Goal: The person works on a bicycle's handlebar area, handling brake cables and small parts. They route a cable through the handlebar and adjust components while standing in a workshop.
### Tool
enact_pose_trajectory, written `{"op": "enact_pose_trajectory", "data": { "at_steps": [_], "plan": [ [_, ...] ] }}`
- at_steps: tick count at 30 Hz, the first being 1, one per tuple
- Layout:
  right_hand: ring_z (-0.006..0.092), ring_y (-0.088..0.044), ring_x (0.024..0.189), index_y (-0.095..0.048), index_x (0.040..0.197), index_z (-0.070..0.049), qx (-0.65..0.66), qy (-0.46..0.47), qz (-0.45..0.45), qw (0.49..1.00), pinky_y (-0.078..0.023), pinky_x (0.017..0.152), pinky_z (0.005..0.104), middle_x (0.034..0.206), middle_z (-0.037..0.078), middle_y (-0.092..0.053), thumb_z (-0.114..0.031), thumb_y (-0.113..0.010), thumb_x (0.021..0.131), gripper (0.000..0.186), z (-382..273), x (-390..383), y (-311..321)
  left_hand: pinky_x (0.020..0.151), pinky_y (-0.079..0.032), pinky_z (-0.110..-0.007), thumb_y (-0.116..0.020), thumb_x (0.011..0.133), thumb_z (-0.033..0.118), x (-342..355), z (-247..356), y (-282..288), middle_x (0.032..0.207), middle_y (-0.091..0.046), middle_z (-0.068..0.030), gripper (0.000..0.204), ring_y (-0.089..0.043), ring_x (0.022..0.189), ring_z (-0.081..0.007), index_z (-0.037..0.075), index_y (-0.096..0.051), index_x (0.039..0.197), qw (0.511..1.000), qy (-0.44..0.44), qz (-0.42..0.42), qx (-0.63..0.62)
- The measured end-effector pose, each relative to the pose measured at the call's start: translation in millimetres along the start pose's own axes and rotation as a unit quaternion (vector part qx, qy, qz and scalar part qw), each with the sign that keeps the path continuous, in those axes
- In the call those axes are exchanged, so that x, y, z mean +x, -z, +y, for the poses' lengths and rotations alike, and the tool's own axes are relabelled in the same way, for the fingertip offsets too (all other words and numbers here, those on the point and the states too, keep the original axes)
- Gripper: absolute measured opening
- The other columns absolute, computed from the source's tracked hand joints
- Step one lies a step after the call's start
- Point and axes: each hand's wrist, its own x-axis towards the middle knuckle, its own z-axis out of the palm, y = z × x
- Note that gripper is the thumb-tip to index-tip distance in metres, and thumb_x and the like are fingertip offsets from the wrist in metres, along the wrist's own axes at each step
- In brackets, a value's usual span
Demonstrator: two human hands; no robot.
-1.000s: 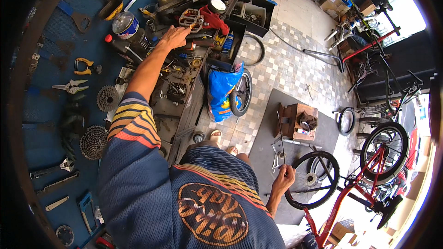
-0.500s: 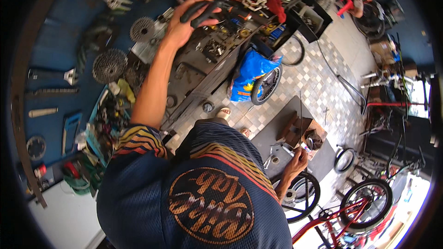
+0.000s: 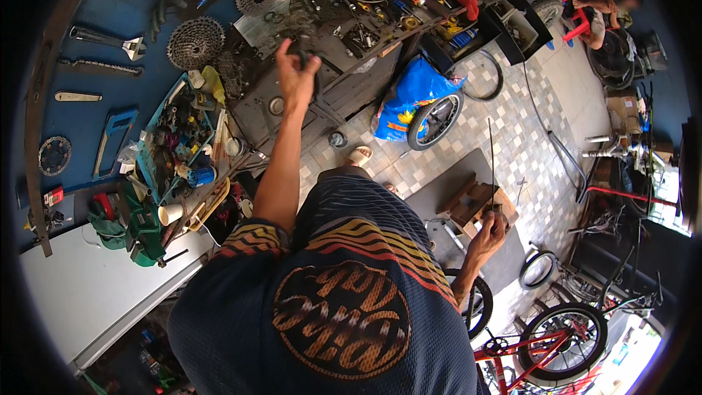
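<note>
My left hand (image 3: 296, 82) is raised over the workbench, its fingers closed round a dark hand tool (image 3: 306, 50) with two black handles. Motion blurs the tool, and its jaws are hard to make out. Low on my right side, my right hand (image 3: 488, 240) is closed on the lower end of a thin, dark, stiff cable or rod (image 3: 491, 161), which points up and away. Just beyond that hand, partly covered by it, a brown open box (image 3: 468, 203) rests on a dark grey mat (image 3: 420, 208).
Tools and bike parts cover the workbench (image 3: 344, 91). A blue bag (image 3: 413, 95) leans there beside a small wheel (image 3: 436, 123). A red bicycle (image 3: 545, 347) stands at lower right. Another person (image 3: 603, 11) sits at far right. Cassette sprockets (image 3: 196, 42) hang on the left wall.
My left hand has come lower and nearer with the dark tool. My right hand has moved slightly right and up, still holding the thin rod. The whole view has shifted.
</note>
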Motion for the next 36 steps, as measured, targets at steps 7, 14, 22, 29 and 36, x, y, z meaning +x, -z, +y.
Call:
{"op": "enact_pose_trajectory", "data": {
  "at_steps": [7,14,22,29,36],
  "plan": [
    [0.0256,-0.052,0.073,-0.065,0.088,0.005,-0.013,0.021,-0.02,0.999,-0.043,0.069,0.0391,0.079,0.013,-0.058,-0.022,-0.063,0.101,0.03,12.9,-18.6,23.3,0.061,-0.061,-0.036,-0.072,0.096,0.001,23.2,-37.1,-32.7,0.094,-0.064,-0.017,0.034,-0.072,0.07,-0.0237,-0.002,-0.046,0.117,0.985,0.045,0.086,-0.139],
    [0.0214,-0.053,0.073,-0.066,0.086,0.003,0.009,-0.018,-0.022,1.0,-0.042,0.069,0.0372,0.076,0.011,-0.058,-0.023,-0.063,0.102,0.031,24.5,-39.5,52.0,0.055,-0.062,-0.04,-0.063,0.1,0.003,-30.0,-16.1,-44.3,0.091,-0.067,-0.0253,0.034,-0.075,0.061,-0.0304,-0.004,-0.036,0.119,0.998,0.034,0.06,0.013],
    [0.0219,-0.054,0.074,-0.065,0.085,0.003,0.016,0.004,-0.043,0.999,-0.043,0.07,0.0368,0.077,0.01,-0.059,-0.021,-0.062,0.102,0.03,26.9,-37.4,53.5,0.05,-0.062,-0.034,-0.06,0.103,0.007,-116.3,8.8,-32.1,0.097,-0.065,-0.0195,0.025,-0.073,0.067,-0.0225,-0.001,-0.039,0.113,0.991,0.027,0.012,-0.129],
    [0.0234,-0.054,0.076,-0.068,0.09,0.005,0.027,0.034,-0.038,0.998,-0.044,0.071,0.0368,0.079,0.012,-0.06,-0.019,-0.063,0.101,0.026,20.7,-26.4,51.9,0.098,-0.062,-0.044,-0.082,0.087,0.003,-78.5,104.0,74.7,0.124,-0.046,-0.0101,0.025,-0.058,0.119,-0.024,0.004,-0.064,0.104,0.978,-0.171,0.04,-0.108],
    [0.0208,-0.045,0.069,-0.067,0.088,0.004,0.011,0.025,-0.055,0.998,-0.037,0.064,0.0377,0.072,0.01,-0.048,-0.017,-0.064,0.1,0.025,9.5,-19.9,33.7,0.127,-0.006,-0.072,-0.077,0.09,0.027,-55.7,137.6,61.8,0.157,-0.042,-0.0279,0.064,-0.021,0.156,-0.046,0.004,-0.052,0.143,0.687,-0.079,-0.297,-0.658]
  ]
}}
